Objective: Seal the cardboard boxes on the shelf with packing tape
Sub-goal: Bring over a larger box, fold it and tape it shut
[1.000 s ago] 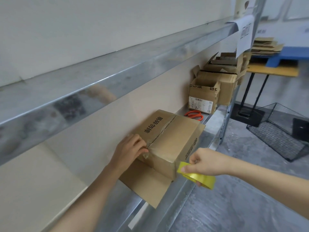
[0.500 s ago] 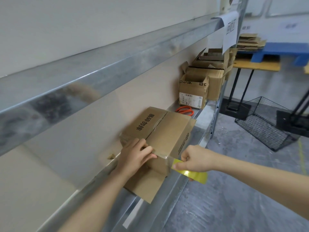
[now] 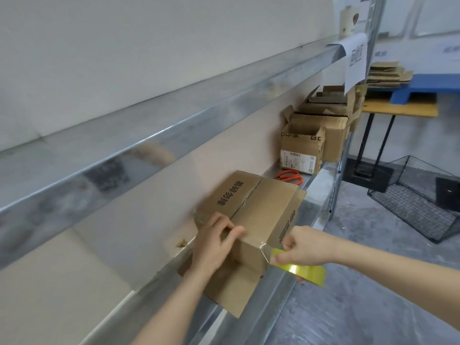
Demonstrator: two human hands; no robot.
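Note:
A brown cardboard box (image 3: pixel 263 202) with black printed characters lies on the metal shelf (image 3: pixel 321 185), its top flaps closed along a centre seam. My left hand (image 3: pixel 215 241) presses its fingers onto the box's near top edge, over a strip of clear tape. That strip runs off the box's near right corner to a yellow tape roll (image 3: pixel 302 268), which my right hand (image 3: pixel 302 245) grips just off the shelf's front edge. A loose flap (image 3: pixel 231 292) hangs out under the box towards me.
Orange scissors (image 3: pixel 290 176) lie on the shelf behind the box. Further along stand several open cardboard boxes (image 3: pixel 302 150). An upper shelf beam (image 3: pixel 149 130) overhangs closely. A black wire basket (image 3: pixel 418 205) sits on the floor to the right, by a yellow table (image 3: pixel 400 109).
My right hand has drawn the roll a little further out from the box's corner, stretching the tape. My left hand slid along the near edge, fingers now flatter on the tape.

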